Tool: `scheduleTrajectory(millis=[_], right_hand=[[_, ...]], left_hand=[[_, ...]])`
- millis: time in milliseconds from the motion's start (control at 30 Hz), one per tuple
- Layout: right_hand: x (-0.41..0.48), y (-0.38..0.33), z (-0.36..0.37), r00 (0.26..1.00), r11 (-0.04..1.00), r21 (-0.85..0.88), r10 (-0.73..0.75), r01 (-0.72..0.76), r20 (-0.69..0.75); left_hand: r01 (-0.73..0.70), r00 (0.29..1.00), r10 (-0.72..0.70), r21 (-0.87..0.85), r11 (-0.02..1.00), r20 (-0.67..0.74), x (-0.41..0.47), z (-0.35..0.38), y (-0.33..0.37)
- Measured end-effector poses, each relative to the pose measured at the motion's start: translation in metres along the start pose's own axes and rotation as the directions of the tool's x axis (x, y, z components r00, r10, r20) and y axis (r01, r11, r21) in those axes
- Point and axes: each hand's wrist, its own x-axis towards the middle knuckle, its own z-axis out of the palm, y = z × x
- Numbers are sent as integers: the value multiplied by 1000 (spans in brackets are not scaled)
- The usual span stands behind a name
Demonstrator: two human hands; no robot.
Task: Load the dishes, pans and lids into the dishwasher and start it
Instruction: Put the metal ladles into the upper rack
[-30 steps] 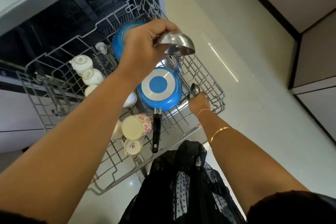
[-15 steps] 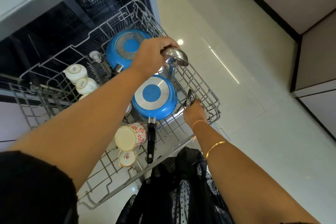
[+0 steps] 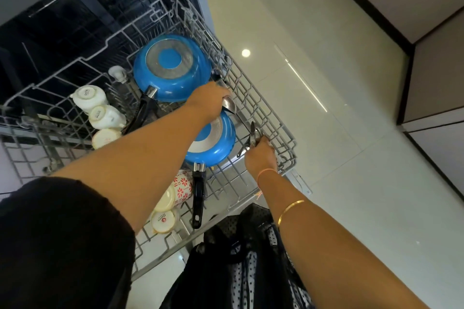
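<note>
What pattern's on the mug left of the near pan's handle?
The mug has red flowers on white; head view.

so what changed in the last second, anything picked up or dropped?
The left hand lowered the steel ladle from above the rack down between the two blue pans, grip unchanged. The right hand keeps holding its utensil at the rack's right edge; pans and cups stayed put.

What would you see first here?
A big bright blue frying pan and a smaller blue frying pan lie upside down in the grey wire dishwasher rack. The left hand holds a shiny steel ladle between them; the right hand grips steel utensils at the rack's right side.
</note>
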Motion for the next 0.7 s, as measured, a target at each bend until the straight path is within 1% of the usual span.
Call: scheduleTrajectory(millis=[167,233,333,400,533,667,700], right_hand=[[1,1,0,1000,1000,-3,-9,9,-4],[1,0,0,1000,1000,-15,-6,6,-2],[1,-1,1,1000,1000,-19,1,-1,-6],[0,-2,0,1000,1000,-24,5,-5,-1],[-13,-16,-1,1000,1000,-20,17,-16,17],[-43,-41,1,999,999,31,38,-39,37],[-53,-49,4,999,998,46,34,-35,22]], left_hand=[[87,991,-89,24,996,101,10,12,6],[113,988,-116,34,993,102,9,13,8],[151,988,-152,37,988,14,-3,14,11],[174,984,-174,-5,985,-40,-14,16,14],[150,962,-168,-96,984,-218,-51,20,20],[136,913,-234,-292,947,-335,-96,23,21],[126,895,-256,-343,931,-365,-108,23,20]])
